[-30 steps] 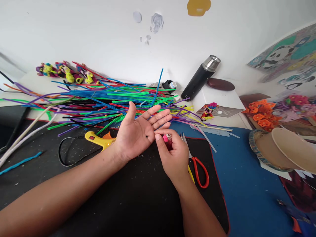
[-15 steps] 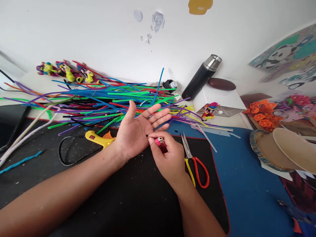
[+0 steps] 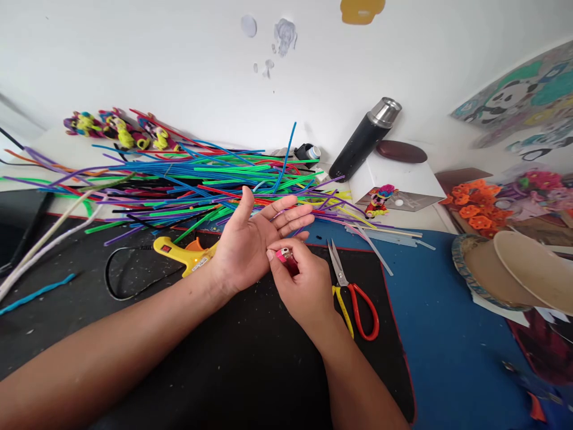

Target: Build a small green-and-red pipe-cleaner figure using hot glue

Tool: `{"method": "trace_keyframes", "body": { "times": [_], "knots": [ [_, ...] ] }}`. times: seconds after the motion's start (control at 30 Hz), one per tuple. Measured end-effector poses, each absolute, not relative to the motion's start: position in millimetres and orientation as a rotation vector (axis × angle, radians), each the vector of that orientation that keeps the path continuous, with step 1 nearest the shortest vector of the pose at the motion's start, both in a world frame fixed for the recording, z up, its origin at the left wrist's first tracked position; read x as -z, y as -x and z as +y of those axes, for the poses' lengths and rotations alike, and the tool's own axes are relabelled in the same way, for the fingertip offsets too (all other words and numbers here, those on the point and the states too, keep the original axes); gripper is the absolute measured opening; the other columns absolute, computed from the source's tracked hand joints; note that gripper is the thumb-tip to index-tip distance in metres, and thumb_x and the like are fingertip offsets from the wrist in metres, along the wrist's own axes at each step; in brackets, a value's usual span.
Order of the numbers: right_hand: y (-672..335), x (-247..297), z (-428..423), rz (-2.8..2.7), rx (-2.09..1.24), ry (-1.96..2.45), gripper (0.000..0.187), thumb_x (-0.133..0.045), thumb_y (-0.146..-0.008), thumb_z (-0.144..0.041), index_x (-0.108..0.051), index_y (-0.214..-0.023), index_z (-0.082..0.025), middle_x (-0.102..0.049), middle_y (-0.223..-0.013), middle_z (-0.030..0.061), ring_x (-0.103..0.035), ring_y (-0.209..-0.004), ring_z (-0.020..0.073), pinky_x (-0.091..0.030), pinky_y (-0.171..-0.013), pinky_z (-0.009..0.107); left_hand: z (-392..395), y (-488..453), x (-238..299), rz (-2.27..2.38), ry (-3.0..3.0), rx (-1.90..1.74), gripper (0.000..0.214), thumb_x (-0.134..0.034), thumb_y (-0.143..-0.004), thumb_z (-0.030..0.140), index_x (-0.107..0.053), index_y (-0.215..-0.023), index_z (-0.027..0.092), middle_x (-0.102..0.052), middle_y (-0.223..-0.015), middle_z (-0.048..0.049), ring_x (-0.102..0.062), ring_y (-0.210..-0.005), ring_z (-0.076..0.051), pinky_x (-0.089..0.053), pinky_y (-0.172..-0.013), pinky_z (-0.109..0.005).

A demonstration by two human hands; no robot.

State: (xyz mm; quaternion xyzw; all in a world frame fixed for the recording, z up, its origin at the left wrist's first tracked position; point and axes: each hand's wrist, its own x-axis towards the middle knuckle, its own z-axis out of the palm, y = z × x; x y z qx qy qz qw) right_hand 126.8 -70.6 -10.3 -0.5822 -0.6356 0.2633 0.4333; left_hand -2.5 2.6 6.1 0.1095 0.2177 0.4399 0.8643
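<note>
My left hand (image 3: 250, 245) is palm up, its fingers stretched out and apart, above the black mat. My right hand (image 3: 304, 275) is closed around a pink lighter (image 3: 283, 255), whose metal end shows between the fingers. Its thumb and index fingertip are pinched together against the left palm; anything tiny between them is hidden. Just right of this hand lie scissors (image 3: 342, 279) with one red and one yellow handle, blades pointing away. Behind my left wrist rests a yellow glue gun (image 3: 185, 254) with a black cord.
A heap of coloured pipe cleaners (image 3: 179, 173) spreads along the back. Small pipe-cleaner figures (image 3: 119, 128) lie at back left, and another figure (image 3: 380, 200) leans on a white box (image 3: 403, 179). A black thermos (image 3: 362, 143) stands behind. Clear glue sticks (image 3: 385, 237) lie on the blue mat.
The small black bit at my right fingertips is now out of sight. My left hand has shifted slightly right, and the right fingertips slightly left, bringing the hands closer.
</note>
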Motion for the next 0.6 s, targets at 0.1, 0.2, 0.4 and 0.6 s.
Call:
{"method": "trace_keyframes", "body": {
  "times": [0.1,0.2,0.4,0.6],
  "knots": [
    [-127.0,10.1,-70.0,-1.579,-0.662,1.462,0.011,-0.069,-0.1,-0.029,-0.08,-0.102,-0.026,-0.085,-0.088,0.0006,-0.077,-0.069,0.0181,-0.06,-0.069,0.027,1.5,1.5,-6.2,0.466,-0.207,-0.909,0.075,-0.053,-0.108,0.082,-0.082,-0.12,0.015,-0.084,-0.131,-0.0216,-0.078,-0.132,-0.037,-0.063,-0.11,-0.048],
    [-127.3,9.0,-69.6,-1.571,-0.677,1.458,0.01,-0.069,-0.1,-0.029,-0.079,-0.101,-0.026,-0.086,-0.089,0.0014,-0.078,-0.071,0.0188,-0.061,-0.07,0.028,0.6,0.3,-5.8,0.48,-0.207,-0.904,0.071,-0.055,-0.109,0.079,-0.082,-0.119,0.014,-0.084,-0.132,-0.022,-0.077,-0.133,-0.037,-0.063,-0.111,-0.048],
    [-127.1,8.2,-69.7,-1.552,-0.713,1.434,0.009,-0.069,-0.1,-0.027,-0.078,-0.099,-0.025,-0.086,-0.087,0.0011,-0.078,-0.071,0.0177,-0.061,-0.07,0.027,0.2,-0.5,-4.8,0.481,-0.222,-0.907,0.069,-0.054,-0.11,0.076,-0.083,-0.116,0.014,-0.083,-0.134,-0.0221,-0.078,-0.129,-0.036,-0.064,-0.108,-0.046],
    [-127.3,8.0,-68.6,-1.548,-0.718,1.447,0.01,-0.069,-0.101,-0.031,-0.078,-0.098,-0.026,-0.086,-0.089,0.0021,-0.079,-0.075,0.0199,-0.061,-0.07,0.029,-2.2,-2.2,-6.3,0.488,-0.21,-0.894,0.069,-0.055,-0.11,0.075,-0.083,-0.115,0.013,-0.084,-0.13,-0.0224,-0.079,-0.127,-0.037,-0.063,-0.108,-0.047]
  ]
}}
